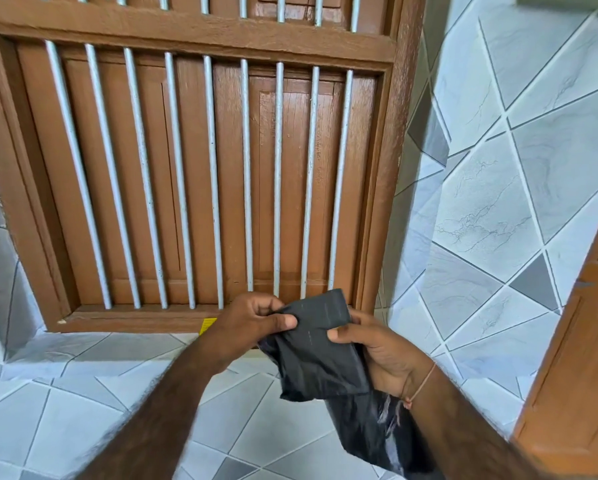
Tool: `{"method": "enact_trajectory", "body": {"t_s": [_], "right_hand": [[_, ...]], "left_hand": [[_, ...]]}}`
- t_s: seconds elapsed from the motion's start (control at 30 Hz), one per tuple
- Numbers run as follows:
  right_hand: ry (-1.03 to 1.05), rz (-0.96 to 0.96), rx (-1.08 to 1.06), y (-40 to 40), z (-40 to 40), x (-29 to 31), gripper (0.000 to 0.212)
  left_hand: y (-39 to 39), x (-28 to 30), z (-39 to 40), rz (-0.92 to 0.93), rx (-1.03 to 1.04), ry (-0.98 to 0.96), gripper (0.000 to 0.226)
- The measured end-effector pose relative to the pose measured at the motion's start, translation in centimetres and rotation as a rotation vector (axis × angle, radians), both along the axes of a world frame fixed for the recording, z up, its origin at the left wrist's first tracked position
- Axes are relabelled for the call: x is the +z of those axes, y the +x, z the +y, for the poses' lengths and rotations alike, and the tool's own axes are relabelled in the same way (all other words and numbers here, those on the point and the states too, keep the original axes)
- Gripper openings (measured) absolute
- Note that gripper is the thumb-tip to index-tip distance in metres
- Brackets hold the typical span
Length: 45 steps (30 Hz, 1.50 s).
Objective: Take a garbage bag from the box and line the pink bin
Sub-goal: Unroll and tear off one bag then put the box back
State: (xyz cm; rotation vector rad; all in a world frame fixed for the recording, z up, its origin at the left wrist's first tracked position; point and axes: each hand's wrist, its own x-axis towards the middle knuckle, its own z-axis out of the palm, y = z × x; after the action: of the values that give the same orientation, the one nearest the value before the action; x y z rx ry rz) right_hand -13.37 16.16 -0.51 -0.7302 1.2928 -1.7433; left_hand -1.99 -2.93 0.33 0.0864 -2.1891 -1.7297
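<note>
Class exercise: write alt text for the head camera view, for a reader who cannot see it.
Two hands hold a folded black garbage bag, the left hand pinching its upper edge and the right hand gripping its side. Behind is a brown wooden shutter with grey bars, set in a grey tiled wall.

Yellow label (208, 324): print too small to read
</note>
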Motion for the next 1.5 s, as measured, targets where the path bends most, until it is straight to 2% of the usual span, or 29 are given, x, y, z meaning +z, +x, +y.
{"method": "enact_trajectory", "body": {"t_s": [0.1, 0.2, 0.3, 0.43, 0.6, 0.7, 0.83, 1.0, 1.1, 1.23, 1.4, 1.5], "right_hand": [[-0.061, -0.043, 0.031, -0.1, 0.6, -0.3, 0.053], [-0.110, -0.100, 0.046, -0.1, 0.7, -0.7, 0.070], [-0.086, -0.119, -0.005, -0.4, 0.7, -1.0, 0.079], [0.008, -0.054, -0.103, -0.6, 1.0, -0.6, 0.056], [0.007, -0.051, -0.157, -0.5, 0.1, -0.6, 0.064], [0.021, -0.073, -0.167, 0.1, -0.6, -0.7, 0.052], [0.083, -0.136, -0.233, 0.5, -0.8, -1.0, 0.059], [0.055, -0.161, -0.213, 0.4, -1.0, -1.2, 0.036], [0.045, -0.095, -0.223, 0.4, -1.1, -1.2, 0.026], [0.011, -0.040, -0.246, 0.4, -1.2, -1.1, 0.059], [-0.059, -0.016, -0.310, 0.7, -2.1, -0.9, 0.064], [-0.132, -0.072, -0.234, 0.6, -1.9, -0.9, 0.060]], "left_hand": [[0.3, 0.6, -0.8, 0.012, 0.012, -0.057, 0.013], [0.7, 0.6, -1.4, -0.008, 0.059, -0.146, 0.023], [1.3, 0.5, -2.1, -0.010, 0.086, -0.170, 0.021], [2.6, 0.9, -2.6, 0.001, 0.143, -0.168, 0.017], [3.1, 1.3, -2.1, -0.006, 0.130, -0.165, 0.016], [3.0, 1.4, -1.7, -0.005, 0.126, -0.152, 0.015], [3.0, 1.3, -1.8, -0.019, 0.140, -0.175, 0.014], [2.9, 1.1, -1.9, -0.022, 0.152, -0.195, 0.014], [2.7, 0.8, -1.9, -0.027, 0.143, -0.189, 0.014], [2.3, 0.7, -1.7, -0.037, 0.110, -0.199, 0.012], [1.7, 0.4, -0.9, -0.047, 0.119, -0.283, 0.016], [1.3, 0.2, -0.5, -0.065, 0.136, -0.279, 0.019]]}}
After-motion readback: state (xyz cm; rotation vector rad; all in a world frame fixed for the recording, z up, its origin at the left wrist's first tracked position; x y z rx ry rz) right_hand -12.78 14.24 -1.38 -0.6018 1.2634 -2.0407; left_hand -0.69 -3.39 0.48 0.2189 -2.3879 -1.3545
